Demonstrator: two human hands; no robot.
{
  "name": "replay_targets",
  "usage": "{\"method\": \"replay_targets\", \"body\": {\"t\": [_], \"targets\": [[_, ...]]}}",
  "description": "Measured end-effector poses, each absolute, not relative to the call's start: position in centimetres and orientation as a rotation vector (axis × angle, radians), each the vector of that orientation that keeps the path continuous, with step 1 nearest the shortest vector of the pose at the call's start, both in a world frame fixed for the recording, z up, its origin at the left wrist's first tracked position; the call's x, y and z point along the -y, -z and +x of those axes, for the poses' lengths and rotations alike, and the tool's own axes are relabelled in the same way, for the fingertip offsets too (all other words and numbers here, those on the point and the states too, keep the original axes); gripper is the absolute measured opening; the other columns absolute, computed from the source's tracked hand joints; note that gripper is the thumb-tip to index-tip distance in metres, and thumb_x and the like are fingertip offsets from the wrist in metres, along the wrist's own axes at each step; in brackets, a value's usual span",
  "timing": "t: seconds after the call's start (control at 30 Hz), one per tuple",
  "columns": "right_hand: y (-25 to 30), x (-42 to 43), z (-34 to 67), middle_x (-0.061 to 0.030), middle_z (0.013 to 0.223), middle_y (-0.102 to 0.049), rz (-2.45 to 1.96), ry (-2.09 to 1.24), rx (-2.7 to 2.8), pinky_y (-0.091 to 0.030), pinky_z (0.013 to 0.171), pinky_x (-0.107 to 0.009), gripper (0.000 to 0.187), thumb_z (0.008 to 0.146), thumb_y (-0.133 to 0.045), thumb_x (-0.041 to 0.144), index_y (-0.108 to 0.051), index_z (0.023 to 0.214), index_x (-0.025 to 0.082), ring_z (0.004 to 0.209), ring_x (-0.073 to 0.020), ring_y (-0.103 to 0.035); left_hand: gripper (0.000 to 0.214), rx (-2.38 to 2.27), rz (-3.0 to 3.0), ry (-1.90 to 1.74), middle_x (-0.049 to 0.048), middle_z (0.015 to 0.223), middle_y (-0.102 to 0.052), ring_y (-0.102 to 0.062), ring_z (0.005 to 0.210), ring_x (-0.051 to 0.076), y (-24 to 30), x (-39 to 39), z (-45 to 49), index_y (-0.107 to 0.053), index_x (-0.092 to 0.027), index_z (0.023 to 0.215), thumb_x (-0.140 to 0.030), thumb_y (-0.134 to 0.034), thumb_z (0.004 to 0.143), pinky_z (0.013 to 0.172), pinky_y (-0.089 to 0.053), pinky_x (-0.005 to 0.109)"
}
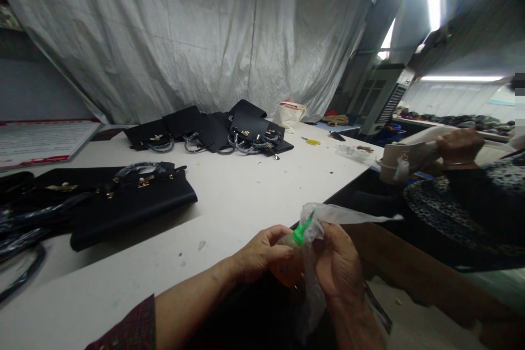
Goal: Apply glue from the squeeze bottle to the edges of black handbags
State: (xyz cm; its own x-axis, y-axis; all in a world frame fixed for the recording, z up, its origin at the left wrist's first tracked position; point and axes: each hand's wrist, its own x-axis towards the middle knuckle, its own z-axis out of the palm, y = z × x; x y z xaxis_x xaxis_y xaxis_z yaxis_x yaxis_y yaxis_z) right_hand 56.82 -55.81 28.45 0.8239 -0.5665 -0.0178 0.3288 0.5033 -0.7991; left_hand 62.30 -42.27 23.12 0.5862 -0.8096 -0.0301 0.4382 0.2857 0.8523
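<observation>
Left hand [260, 254] has a squeezy bottle [286, 269] gripped, most fingers hidden behind it, by the table's [238, 191] near edge. Bottle's murky orange, bright green nozzle [299, 234]. Right hand [340, 262] holds a filmy white sheet [348, 213] against the nozzle. Table's far left: cut-off red-and-white board [45, 142], writing too blurry to read.

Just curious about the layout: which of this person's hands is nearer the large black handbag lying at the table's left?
Left. The left hand, gripping the green-nozzled bottle, is right of the large black handbag. The right hand, holding translucent plastic, is farther right.
</observation>
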Motion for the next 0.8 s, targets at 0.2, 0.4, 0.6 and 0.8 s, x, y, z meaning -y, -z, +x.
{"method": "replay_targets", "body": {"t": [0.2,0.4,0.6,0.8], "targets": [[-27.7,56.3,56.1,-0.0033,0.075,-0.07,-0.97,0.604,-0.278,-0.053,0.062,-0.026,0.017,0.061,-0.083,0.026,-0.073,0.073,0.019,0.071,-0.017,-0.065,0.043,0.501,1.05,0.803,-0.0008,0.08,-0.064,-0.056,0.069,0.012,-23.3,42.4,62.4,-0.061,-0.016,0.097,-0.028,-0.079,0.06,0.064,-0.042,0.022],[-27.3,57.0,55.3,-0.0054,0.083,-0.073,-1.075,0.651,-0.266,-0.053,0.071,-0.029,0.023,0.06,-0.083,0.035,-0.076,0.076,0.02,0.079,-0.0194,-0.066,0.042,0.509,1.198,0.7,-0.0022,0.077,-0.059,-0.051,0.067,0.01,-23.5,42.6,62.3,-0.059,-0.015,0.098,-0.024,-0.076,0.06,0.063,-0.04,0.022],[-26.5,57.5,55.3,-0.0048,0.08,-0.073,-1.224,0.696,-0.347,-0.053,0.073,-0.029,0.024,0.065,-0.087,0.037,-0.077,0.078,0.019,0.077,-0.0192,-0.065,0.042,0.53,1.269,0.648,-0.003,0.074,-0.057,-0.051,0.063,0.01,-22.8,42.9,62.1,-0.057,-0.016,0.1,-0.024,-0.075,0.063,0.059,-0.041,0.022],[-26.8,58.5,54.6,-0.0013,0.076,-0.071,-1.447,0.722,-0.393,-0.049,0.067,-0.026,0.023,0.07,-0.083,0.039,-0.075,0.077,0.018,0.073,-0.0179,-0.062,0.037,0.655,1.465,0.404,0.0009,0.09,-0.062,-0.056,0.079,0.014,-22.2,43.1,62.1,-0.064,-0.017,0.098,-0.022,-0.078,0.064,0.07,-0.045,0.024]]}}
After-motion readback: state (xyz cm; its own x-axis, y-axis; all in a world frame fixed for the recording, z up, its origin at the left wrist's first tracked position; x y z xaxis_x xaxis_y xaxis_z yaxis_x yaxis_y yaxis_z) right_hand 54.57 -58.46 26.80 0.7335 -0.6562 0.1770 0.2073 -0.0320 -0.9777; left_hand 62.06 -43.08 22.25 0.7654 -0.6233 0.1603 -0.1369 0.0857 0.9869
